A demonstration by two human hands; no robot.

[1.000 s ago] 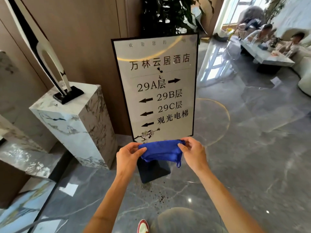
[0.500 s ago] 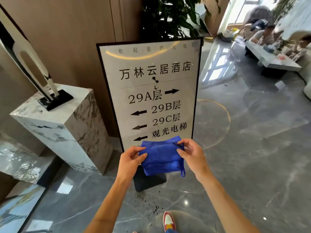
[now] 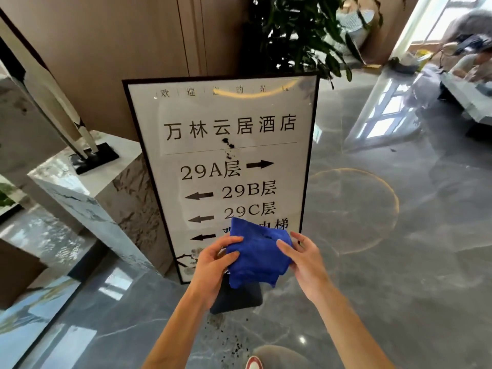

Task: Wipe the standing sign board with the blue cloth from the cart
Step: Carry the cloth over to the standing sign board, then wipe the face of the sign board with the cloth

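The standing sign board [image 3: 223,166] is a tall white panel in a black frame with black lettering and arrows, upright on a dark base. A black smear marks its middle, under the top line of text. The folded blue cloth [image 3: 257,255] is held in front of the board's lower part, covering some of the bottom text. My left hand [image 3: 214,261] grips the cloth's left side. My right hand [image 3: 303,258] holds its right side with the fingers partly spread.
A marble pedestal [image 3: 87,198] with a black-and-white sculpture [image 3: 57,110] stands close to the board's left. A potted plant [image 3: 292,35] rises behind the board. Glossy grey floor [image 3: 386,249] stretches right toward a low table [image 3: 468,99] where a person sits. Dark specks dot the floor near my shoe [image 3: 254,363].
The view has come closer to the board. Both hands have raised the cloth from below the frame's bottom edge up over the lowest lines of text.
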